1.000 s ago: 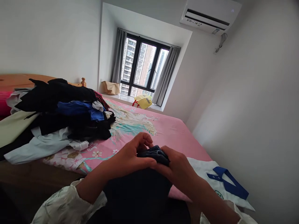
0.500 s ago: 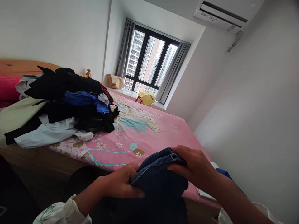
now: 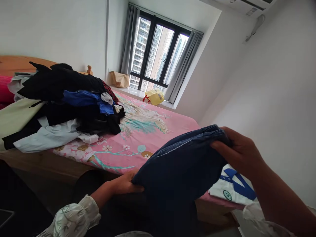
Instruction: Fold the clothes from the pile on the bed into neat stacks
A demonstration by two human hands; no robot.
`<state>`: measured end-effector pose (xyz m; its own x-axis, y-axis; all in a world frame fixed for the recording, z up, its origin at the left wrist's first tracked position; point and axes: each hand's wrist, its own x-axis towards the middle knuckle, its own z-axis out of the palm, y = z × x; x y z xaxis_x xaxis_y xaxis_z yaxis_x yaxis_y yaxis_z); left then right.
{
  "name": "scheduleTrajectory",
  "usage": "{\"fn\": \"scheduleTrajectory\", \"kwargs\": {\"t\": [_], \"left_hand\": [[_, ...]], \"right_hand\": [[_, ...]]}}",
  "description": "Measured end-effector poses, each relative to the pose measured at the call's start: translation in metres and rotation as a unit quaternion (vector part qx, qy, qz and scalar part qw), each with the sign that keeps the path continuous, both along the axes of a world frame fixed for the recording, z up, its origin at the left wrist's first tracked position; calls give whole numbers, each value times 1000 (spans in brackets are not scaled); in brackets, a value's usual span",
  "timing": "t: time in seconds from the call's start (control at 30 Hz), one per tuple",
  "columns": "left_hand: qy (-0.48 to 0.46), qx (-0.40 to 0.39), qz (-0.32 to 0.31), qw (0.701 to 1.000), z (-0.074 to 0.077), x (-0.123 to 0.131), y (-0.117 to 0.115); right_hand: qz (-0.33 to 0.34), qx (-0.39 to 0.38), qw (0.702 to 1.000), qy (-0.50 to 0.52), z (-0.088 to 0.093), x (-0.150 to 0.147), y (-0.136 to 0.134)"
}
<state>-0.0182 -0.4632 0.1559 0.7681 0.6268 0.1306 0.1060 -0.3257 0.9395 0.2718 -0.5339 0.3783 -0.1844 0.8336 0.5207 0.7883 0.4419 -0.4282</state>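
A dark blue denim garment point(image 3: 182, 168), most likely jeans, is stretched between my two hands above the near edge of the bed. My left hand point(image 3: 123, 183) pinches its lower left corner. Higher up on the other side, my right hand point(image 3: 237, 151) grips the gathered top edge, thumb in front. A pale stitched line runs along the upper fold. The lower part of the cloth hangs down into shadow, so its end cannot be made out. Just beyond, to the right, lies a folded white shirt with a blue collar point(image 3: 234, 186), partly covered by my right arm.
A heap of clothes point(image 3: 74, 108) in black, blue, white and pale green lies on the bed's left side. The pink flowered bedsheet point(image 3: 133, 144) stretches towards the window. On the sill sit a brown paper bag point(image 3: 119, 79) and a yellow bag point(image 3: 155, 97).
My hands have moved apart, the right one up and to the right, pulling the denim wider. More of the folded white shirt shows now. The view has tilted slightly downward.
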Motion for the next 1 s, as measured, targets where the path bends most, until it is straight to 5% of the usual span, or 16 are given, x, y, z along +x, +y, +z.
{"fn": "scheduleTrajectory", "kwargs": {"t": [0.1, 0.23, 0.43, 0.63, 0.7, 0.8, 1.0], "left_hand": [[-13, -26, 6, 1000, -7, -4, 5], [-8, -14, 25, 1000, 6, -20, 13], [136, 81, 103, 982, 37, -44, 61], [214, 356, 289, 863, 118, -49, 131], [230, 428, 307, 818, 130, -49, 138], [262, 482, 295, 782, 96, -47, 132], [353, 399, 189, 825, -67, -61, 91]], "right_hand": [[-25, 16, 999, 26, 8, 10, -8], [-53, -4, 998, 33, 9, 36, -11], [-18, -100, 995, 7, -32, 89, 37], [-42, 7, 996, 78, -93, 117, 111], [-47, 62, 992, 104, -120, 122, 125], [-59, 106, 989, 88, -179, 127, 133], [-72, -90, 992, 41, -322, 137, 99]]}}
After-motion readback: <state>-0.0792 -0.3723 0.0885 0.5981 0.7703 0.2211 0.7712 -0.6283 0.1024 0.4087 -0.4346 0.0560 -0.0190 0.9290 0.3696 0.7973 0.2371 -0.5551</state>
